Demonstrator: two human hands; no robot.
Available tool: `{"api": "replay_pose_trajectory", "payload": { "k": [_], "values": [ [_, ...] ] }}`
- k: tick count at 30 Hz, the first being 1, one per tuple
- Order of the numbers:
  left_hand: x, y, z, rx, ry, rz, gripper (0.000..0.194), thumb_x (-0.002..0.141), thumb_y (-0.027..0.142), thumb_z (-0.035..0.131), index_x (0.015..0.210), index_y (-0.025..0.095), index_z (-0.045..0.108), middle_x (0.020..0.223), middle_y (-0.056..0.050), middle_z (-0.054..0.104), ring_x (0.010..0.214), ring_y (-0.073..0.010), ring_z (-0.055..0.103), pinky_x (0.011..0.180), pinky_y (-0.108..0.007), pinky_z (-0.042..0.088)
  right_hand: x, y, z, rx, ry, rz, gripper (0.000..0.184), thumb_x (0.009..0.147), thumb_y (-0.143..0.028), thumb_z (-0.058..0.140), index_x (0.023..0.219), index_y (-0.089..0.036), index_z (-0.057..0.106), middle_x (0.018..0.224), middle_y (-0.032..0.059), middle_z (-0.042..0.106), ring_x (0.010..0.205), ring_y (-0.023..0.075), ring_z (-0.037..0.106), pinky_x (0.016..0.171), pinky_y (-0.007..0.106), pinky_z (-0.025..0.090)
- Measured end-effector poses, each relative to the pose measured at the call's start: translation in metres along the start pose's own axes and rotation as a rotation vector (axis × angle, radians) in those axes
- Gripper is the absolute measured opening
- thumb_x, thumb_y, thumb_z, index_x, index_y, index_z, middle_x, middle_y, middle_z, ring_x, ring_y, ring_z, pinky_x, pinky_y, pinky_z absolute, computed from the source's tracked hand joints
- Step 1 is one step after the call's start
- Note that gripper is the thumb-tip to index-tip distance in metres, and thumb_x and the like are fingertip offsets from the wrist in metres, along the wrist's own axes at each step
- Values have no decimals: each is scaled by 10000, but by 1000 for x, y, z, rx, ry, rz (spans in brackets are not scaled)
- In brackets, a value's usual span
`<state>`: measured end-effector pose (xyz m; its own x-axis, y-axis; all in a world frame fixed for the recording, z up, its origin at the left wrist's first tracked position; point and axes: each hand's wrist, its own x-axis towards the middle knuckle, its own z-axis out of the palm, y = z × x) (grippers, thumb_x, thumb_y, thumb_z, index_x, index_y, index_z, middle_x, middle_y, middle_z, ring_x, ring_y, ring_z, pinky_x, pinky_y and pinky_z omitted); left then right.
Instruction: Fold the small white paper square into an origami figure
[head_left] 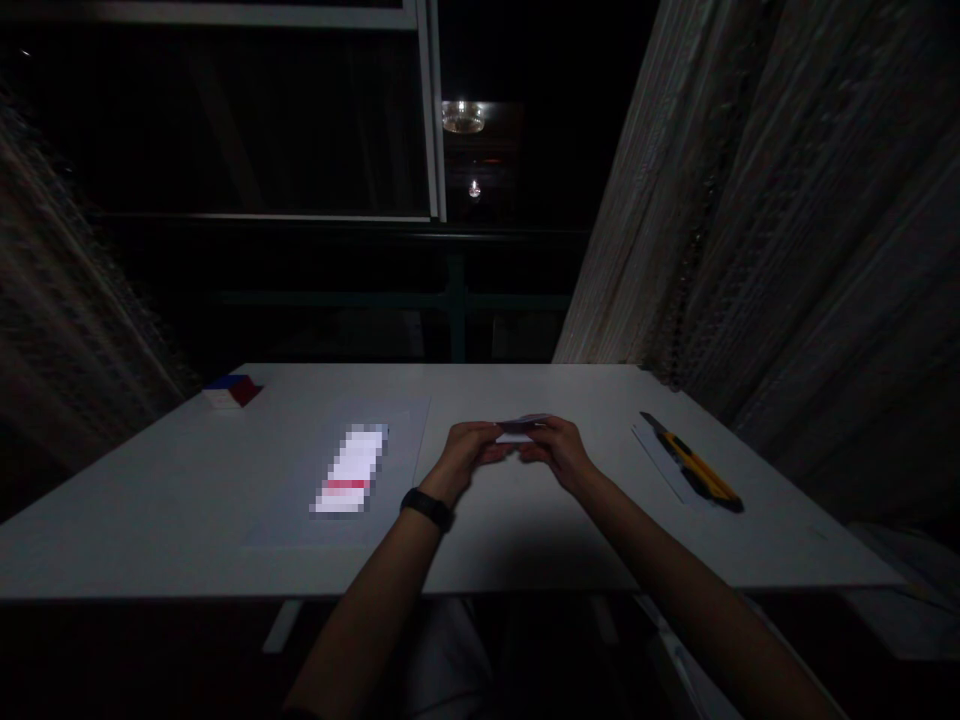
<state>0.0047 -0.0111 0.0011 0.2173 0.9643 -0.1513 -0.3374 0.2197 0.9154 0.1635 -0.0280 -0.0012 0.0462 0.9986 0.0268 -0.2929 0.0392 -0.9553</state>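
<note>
Both my hands meet over the middle of a white table in a dim room. My left hand, with a dark watch on its wrist, and my right hand each pinch one end of a small flat folded piece of paper, which looks purplish. The paper is held just above the tabletop. Fingers of both hands are closed on it.
A yellow and black utility knife lies at the right beside a white ruler-like strip. A blurred bright rectangle lies left of my hands. A colour cube sits at the far left corner. Curtains hang at both sides; a dark window is behind.
</note>
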Motion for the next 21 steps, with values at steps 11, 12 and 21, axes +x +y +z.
{"api": "replay_pose_trajectory", "payload": {
  "k": [11,12,21],
  "values": [
    [0,2,0,-3,-33,-63,149,589,119,681,725,72,643,710,-115,661,682,-224,667,608,-266,537,3,2,-2,22,19,-5,291,533,-112,581,818,-134,640,638,48,680,461,155,602,433,267,510],
    [0,2,0,-5,-41,-65,144,589,121,679,720,72,642,707,-115,660,682,-225,668,602,-260,535,3,2,-2,23,25,-2,288,534,-111,579,815,-133,641,630,48,678,456,154,599,429,266,508],
    [-1,2,-1,13,-25,-43,135,577,130,675,696,79,636,668,-95,646,663,-210,662,590,-249,522,0,-1,0,-7,17,-14,282,532,-108,585,808,-128,645,590,32,663,452,144,591,433,256,507]
  ]
}}
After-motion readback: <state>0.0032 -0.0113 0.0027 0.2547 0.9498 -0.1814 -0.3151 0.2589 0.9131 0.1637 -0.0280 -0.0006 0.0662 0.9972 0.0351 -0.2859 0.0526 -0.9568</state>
